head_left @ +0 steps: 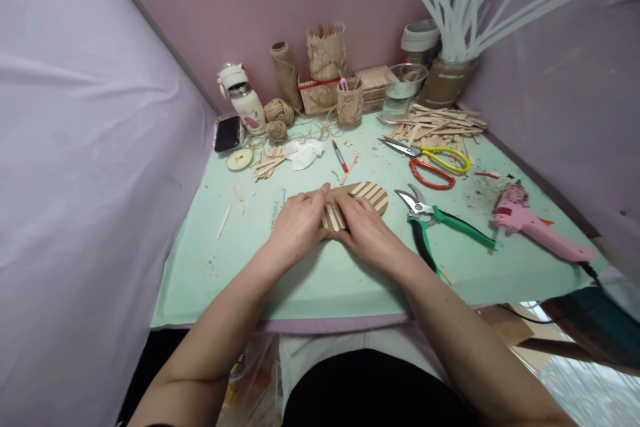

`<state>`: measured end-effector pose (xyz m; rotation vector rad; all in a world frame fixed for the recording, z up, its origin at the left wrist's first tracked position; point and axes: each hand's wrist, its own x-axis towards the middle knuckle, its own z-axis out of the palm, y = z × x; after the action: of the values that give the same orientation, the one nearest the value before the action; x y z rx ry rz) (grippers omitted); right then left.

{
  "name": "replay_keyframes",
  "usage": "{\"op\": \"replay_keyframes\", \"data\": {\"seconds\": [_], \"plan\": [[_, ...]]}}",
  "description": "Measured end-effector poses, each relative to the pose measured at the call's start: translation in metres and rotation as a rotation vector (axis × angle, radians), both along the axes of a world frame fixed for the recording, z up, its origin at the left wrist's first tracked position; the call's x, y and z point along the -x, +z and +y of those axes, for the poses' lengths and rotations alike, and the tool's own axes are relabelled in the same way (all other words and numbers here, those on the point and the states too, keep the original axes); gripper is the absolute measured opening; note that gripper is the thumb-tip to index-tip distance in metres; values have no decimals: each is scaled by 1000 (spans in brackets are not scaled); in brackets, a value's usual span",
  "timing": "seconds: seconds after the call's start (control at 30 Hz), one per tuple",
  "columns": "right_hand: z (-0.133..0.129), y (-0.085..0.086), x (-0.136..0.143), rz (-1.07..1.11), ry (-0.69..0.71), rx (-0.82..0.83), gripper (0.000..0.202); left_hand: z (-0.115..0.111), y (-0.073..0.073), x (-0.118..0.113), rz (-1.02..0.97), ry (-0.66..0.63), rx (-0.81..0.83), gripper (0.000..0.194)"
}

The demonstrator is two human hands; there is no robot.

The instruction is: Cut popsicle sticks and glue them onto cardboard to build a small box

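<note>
Board (369,197) with pale and brown stripes, at the middle of a mint-green table (240,280), left hand (301,219) and right hand (364,230) both closed on it, its rounded end showing past the right hand, green-handled pruners (421,208) nearby, pink glue gun (543,231) farther right.

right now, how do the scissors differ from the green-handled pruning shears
The scissors have one yellow and one red looped handle; the pruning shears have green handles without loops, one partly black. The scissors' blades are slim and straight; the shears' are broader, one hooked, and stand open. The scissors lie farther from the person than the shears. Both rest on the table, blades toward the person's left.
</note>
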<state>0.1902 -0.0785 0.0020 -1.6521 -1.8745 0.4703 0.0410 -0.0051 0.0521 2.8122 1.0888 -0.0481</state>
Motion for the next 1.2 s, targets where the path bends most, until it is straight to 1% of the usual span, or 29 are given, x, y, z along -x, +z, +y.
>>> {"op": "replay_keyframes", "data": {"seconds": [0.23, 0.5, 0.7, 0.83, 1.03, 1.2], "plan": [[0, -1, 0, -17, -2, 8, 41, 2, -2, -2, 15, -23, -11, 87], [0, -2, 0, -17, -3, -10, 40, 5, -3, 0, -32, -37, 16, 86], [0, -3, 0, -13, -8, 0, 49, 4, -6, 1, -94, -15, 76, 85], [0, -3, 0, -12, -9, -18, 49, 3, -8, 2, -143, -2, 103, 82], [-1, -2, 0, -17, -9, -23, 48, 1, -11, 3, -152, 15, 103, 80], [0, -3, 0, -10, -7, -17, 49, 0, -11, 2, -153, -12, 87, 78]]}}
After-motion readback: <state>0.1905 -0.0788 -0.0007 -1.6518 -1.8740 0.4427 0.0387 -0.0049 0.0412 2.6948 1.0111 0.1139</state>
